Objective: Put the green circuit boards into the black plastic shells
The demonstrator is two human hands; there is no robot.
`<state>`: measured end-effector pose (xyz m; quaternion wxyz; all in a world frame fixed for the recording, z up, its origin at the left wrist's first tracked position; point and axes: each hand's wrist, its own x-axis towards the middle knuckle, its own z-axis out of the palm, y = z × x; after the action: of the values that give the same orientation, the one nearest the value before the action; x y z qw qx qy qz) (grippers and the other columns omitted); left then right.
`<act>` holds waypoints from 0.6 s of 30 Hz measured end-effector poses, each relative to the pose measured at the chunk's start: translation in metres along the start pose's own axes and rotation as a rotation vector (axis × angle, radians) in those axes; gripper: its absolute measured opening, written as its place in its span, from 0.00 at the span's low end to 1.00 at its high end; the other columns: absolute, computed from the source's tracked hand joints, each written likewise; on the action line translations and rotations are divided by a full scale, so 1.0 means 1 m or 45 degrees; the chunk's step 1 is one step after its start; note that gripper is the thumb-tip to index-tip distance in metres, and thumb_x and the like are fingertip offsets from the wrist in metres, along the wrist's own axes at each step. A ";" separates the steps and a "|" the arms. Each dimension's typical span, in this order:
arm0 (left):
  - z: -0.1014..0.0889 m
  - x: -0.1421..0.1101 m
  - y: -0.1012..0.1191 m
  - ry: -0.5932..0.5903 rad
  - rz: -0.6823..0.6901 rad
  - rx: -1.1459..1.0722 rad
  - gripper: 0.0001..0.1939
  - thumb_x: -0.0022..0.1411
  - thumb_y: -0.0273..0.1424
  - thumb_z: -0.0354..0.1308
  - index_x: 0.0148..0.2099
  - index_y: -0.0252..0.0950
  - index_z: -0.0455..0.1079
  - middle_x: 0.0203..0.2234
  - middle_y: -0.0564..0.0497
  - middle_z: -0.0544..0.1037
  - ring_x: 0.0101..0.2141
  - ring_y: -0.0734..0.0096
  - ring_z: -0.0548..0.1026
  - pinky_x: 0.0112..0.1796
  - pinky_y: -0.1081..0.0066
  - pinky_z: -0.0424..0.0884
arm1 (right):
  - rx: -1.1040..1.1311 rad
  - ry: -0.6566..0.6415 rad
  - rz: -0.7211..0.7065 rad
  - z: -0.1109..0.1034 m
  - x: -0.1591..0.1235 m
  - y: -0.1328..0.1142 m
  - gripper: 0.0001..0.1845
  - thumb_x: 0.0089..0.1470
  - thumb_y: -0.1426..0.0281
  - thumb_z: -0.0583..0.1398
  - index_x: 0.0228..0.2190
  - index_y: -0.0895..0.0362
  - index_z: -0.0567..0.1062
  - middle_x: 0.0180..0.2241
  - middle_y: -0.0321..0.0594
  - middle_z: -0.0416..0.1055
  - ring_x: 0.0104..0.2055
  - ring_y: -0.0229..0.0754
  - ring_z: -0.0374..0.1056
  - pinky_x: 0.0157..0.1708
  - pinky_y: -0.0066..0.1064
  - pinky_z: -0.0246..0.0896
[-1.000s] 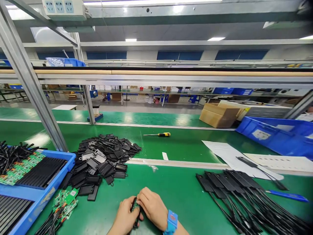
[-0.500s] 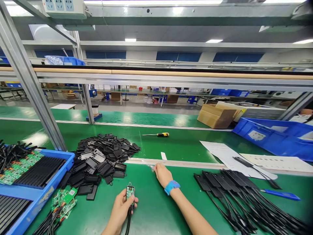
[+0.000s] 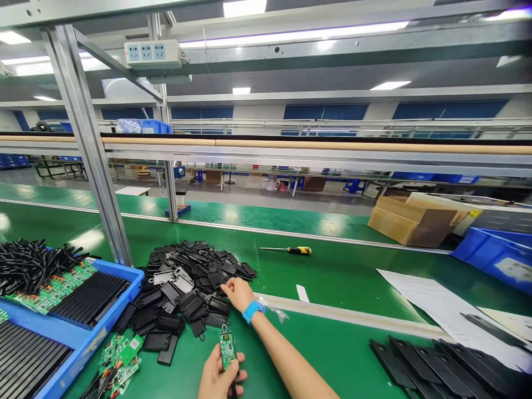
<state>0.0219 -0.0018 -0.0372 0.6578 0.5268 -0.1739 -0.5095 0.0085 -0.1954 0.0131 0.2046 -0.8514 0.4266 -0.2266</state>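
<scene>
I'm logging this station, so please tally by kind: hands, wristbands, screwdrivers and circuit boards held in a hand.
Hands (left hand, right hand): 2
Wristband: 1
Screwdriver: 1
Held circuit board: 1
Total: 5

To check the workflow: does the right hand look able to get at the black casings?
Probably yes: the right hand is at the edge of the black casings, nothing visibly between.

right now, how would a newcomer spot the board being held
On the green table, find the heap of black casings. On its near side, the left hand holds a green circuit board. Unlike the loose boards by the blue tray, it shows a metal loop on top.
</scene>
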 end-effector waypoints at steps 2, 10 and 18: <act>-0.002 0.004 -0.004 0.000 -0.005 -0.035 0.43 0.35 0.50 0.72 0.51 0.35 0.65 0.39 0.40 0.77 0.26 0.64 0.77 0.21 0.74 0.68 | 0.026 0.005 0.057 0.010 0.011 -0.011 0.15 0.54 0.61 0.59 0.24 0.58 0.75 0.27 0.43 0.73 0.32 0.43 0.70 0.29 0.28 0.55; 0.003 -0.001 0.000 -0.055 0.040 -0.114 0.44 0.35 0.47 0.74 0.52 0.32 0.65 0.31 0.41 0.78 0.22 0.71 0.73 0.19 0.77 0.64 | 0.228 0.123 0.040 -0.010 -0.007 -0.009 0.10 0.54 0.71 0.55 0.23 0.59 0.72 0.22 0.36 0.71 0.26 0.38 0.66 0.28 0.26 0.53; 0.014 -0.012 0.012 -0.045 -0.031 0.015 0.49 0.34 0.46 0.75 0.56 0.33 0.63 0.34 0.41 0.80 0.24 0.69 0.75 0.22 0.77 0.68 | 0.304 0.128 -0.009 -0.038 -0.035 0.008 0.07 0.56 0.73 0.55 0.32 0.62 0.73 0.26 0.35 0.70 0.29 0.35 0.66 0.32 0.27 0.58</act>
<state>0.0120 0.0005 -0.0174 0.6453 0.5235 -0.1821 -0.5257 -0.0366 -0.1768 0.0322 0.2821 -0.8099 0.4033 -0.3191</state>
